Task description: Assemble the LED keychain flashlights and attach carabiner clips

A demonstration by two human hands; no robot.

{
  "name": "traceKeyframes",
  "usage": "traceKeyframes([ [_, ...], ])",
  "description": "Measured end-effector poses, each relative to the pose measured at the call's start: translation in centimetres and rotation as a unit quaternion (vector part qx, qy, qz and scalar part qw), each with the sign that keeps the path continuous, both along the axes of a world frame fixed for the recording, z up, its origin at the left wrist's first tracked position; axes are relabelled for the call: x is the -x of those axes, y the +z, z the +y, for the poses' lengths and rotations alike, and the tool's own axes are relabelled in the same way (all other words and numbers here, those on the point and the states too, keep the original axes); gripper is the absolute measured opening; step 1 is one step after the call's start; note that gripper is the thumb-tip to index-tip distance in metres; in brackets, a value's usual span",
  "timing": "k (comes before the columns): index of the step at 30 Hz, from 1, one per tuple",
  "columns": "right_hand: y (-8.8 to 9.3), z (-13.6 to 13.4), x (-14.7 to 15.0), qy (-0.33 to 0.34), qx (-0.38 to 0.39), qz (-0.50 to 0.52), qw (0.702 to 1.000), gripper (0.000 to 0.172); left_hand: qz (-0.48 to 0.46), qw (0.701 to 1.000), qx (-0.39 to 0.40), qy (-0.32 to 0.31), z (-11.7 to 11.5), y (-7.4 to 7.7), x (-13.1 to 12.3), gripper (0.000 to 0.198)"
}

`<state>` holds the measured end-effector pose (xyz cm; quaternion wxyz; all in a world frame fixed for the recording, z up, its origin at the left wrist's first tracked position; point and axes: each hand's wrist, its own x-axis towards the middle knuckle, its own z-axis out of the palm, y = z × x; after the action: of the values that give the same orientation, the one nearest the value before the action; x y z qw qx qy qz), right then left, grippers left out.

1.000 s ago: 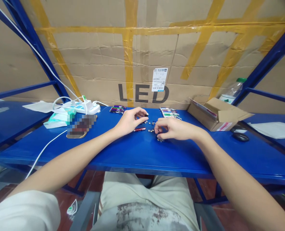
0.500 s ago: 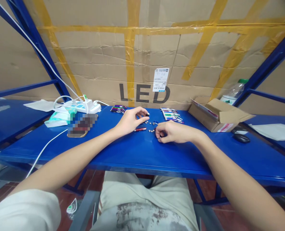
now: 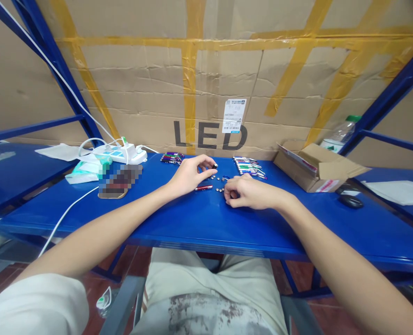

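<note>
My left hand [image 3: 189, 175] rests on the blue table [image 3: 199, 218], its thumb and fingers pinching a small dark cap-like piece [image 3: 215, 165]. A red pen-shaped light [image 3: 203, 188] lies just under that hand. Several small silver button cells [image 3: 216, 177] are scattered between the hands. My right hand [image 3: 248, 192] is curled with its fingertips pressed together over something small that I cannot make out. Two bundles of coloured pen lights lie behind, one [image 3: 171, 158] at the left and one [image 3: 250, 166] at the right.
An open cardboard box [image 3: 314, 173] sits at the right, with a computer mouse [image 3: 351, 201] and a plastic bottle [image 3: 339, 132] beyond it. A white power strip [image 3: 122, 152], a tissue pack [image 3: 85, 171] and a cable lie at the left. A taped cardboard wall marked LED stands behind.
My right hand has drawn slightly back toward me and curled tighter over the small parts. My left hand has hardly moved.
</note>
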<state>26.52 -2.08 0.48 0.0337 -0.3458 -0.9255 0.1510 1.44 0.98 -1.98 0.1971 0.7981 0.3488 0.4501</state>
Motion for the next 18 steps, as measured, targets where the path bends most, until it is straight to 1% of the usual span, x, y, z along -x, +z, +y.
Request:
traceKeyframes([
  [4, -0.15, 0.04, 0.08, -0.003, 0.001, -0.001, 1.0, 0.007, 0.006, 1.0, 0.0, 0.003, -0.08, 0.06, -0.01, 0.018],
  [10, -0.38, 0.32, 0.08, 0.012, -0.007, 0.006, 1.0, 0.011, 0.007, 1.0, 0.0, 0.004, 0.0, 0.02, 0.05, 0.019],
  [15, -0.38, 0.27, 0.15, 0.023, -0.01, 0.025, 0.999, 0.018, 0.008, 1.0, -0.002, 0.003, 0.01, 0.09, 0.04, 0.017],
  [18, -0.13, 0.12, 0.07, 0.021, 0.001, 0.039, 0.999, 0.015, 0.006, 1.0, -0.006, 0.001, -0.02, 0.17, 0.03, 0.017],
])
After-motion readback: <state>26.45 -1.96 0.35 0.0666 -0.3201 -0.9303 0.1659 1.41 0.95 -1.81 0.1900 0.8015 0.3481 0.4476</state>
